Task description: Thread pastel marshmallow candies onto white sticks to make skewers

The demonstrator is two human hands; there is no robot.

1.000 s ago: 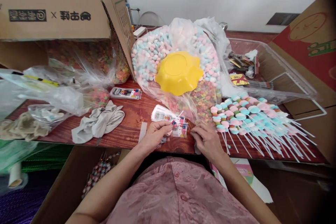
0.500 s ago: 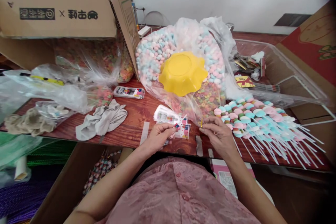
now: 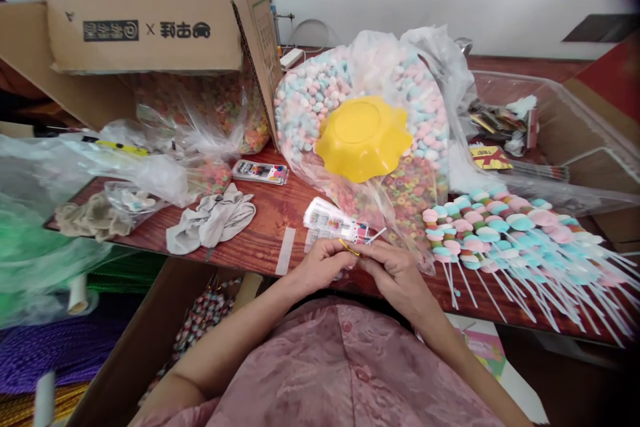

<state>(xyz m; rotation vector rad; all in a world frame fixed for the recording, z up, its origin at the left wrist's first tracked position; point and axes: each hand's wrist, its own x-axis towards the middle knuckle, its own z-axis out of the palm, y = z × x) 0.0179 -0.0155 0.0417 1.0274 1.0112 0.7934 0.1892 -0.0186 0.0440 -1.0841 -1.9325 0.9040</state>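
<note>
A moment ago the hands were apart; now the left hand point(image 3: 323, 263) and the right hand point(image 3: 395, 270) meet at the table's point(image 3: 260, 227) near edge, both pinching a thin yellow tie point(image 3: 349, 247) just in front of the printed packets point(image 3: 333, 221). Behind them, a big clear bag point(image 3: 320, 90) holds pastel sweets under a yellow bowl point(image 3: 363, 137). A clear bin point(image 3: 590, 140) at the right edge holds wrappers.

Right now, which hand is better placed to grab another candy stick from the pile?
Probably the right hand: the candy sticks lie just beside it, while the left hand sits farther off by the small packet.
</note>
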